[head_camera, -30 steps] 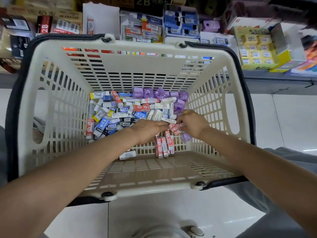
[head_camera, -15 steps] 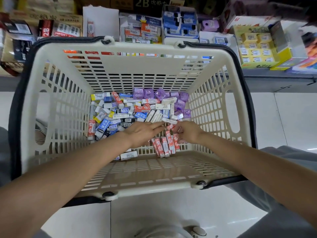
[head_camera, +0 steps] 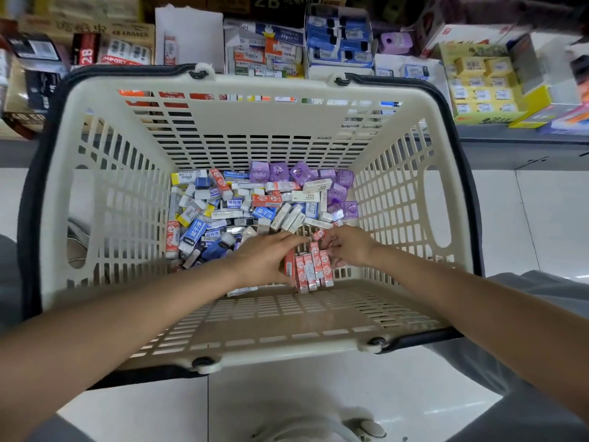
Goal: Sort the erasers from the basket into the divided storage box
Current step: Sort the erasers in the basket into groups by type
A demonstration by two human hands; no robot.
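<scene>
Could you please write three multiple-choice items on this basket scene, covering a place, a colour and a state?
1. Where do the purple erasers lie in the basket?
A. far right corner
B. near left corner
C. outside it

2. What colour are the sleeves of the row of erasers lined up between the hands?
A. green
B. red
C. black

3. What is the left hand doing?
A. hanging outside the basket
B. resting against the lined-up row
C. gripping the handle

Answers: 1 A, they cluster by the far right wall. 2 B, the sleeves are red and white. 3 B, its thumb and fingers flank the row's left side, opposite the right hand.
</scene>
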